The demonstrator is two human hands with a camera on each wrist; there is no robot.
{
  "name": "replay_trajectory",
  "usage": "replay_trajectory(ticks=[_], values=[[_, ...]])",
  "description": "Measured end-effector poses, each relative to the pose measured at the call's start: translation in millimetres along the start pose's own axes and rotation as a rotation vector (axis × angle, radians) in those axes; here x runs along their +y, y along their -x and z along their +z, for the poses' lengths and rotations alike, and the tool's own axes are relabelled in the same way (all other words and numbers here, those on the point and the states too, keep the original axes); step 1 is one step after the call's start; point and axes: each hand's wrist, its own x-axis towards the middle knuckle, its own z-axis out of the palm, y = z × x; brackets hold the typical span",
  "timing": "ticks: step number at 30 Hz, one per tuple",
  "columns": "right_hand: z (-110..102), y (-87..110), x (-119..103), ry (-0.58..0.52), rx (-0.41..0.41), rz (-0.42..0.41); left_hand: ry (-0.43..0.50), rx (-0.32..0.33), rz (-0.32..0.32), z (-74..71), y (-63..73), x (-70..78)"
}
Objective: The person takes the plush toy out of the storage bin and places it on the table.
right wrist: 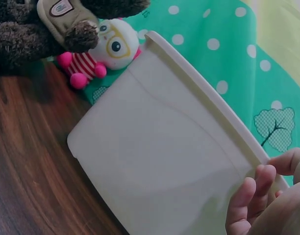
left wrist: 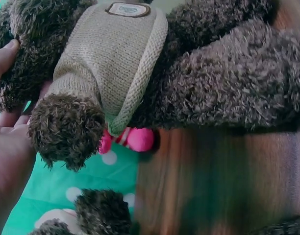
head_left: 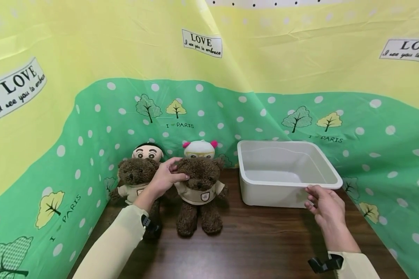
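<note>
My left hand [head_left: 165,179] grips the head of a brown teddy bear [head_left: 197,195] in a beige knitted sweater, thumb on the face and fingers behind. In the left wrist view the bear [left wrist: 115,54] lies across the frame, its legs over the wood. My right hand [head_left: 329,205] pinches the front rim of a light grey plastic bin [head_left: 272,194] near its right corner. From the right wrist view, thumb and fingers meet at the rim of the bin [right wrist: 155,147]. The bin's visible floor is bare.
A second teddy bear [head_left: 137,173] sits to the left, partly behind my left forearm. Behind the bears are a black-haired doll [head_left: 148,152] and a white-headed doll [head_left: 199,148] with pink ears. Patterned cloth [head_left: 230,112] surrounds the dark wooden table [head_left: 251,240].
</note>
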Motion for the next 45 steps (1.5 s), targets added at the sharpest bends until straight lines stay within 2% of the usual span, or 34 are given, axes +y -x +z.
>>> replay_trajectory(ticks=[5, 11, 23, 28, 37, 45], values=[[-1, -1.3, 2, 0.011, 0.019, 0.017, 0.016, -0.038, -0.045, -2.2, 0.2, -13.2], [-1, -1.8, 4, 0.012, 0.025, 0.021, 0.036, -0.113, -0.045, 0.0, 0.0, -29.8], [-1, -0.8, 6, 0.011, 0.022, 0.008, 0.071, -0.053, -0.131, -7.5, -6.6, -39.9], [-1, 1.2, 5, 0.017, 0.010, -0.010, 0.085, -0.023, -0.131, -8.1, -10.4, -44.7], [-2, -0.3, 4, 0.018, 0.023, 0.001, 0.076, -0.066, -0.113, -6.8, -14.7, -46.8], [-4, -0.4, 3, -0.053, -0.052, 0.003, 0.061, -0.071, -0.081, -7.8, -12.9, -45.3]])
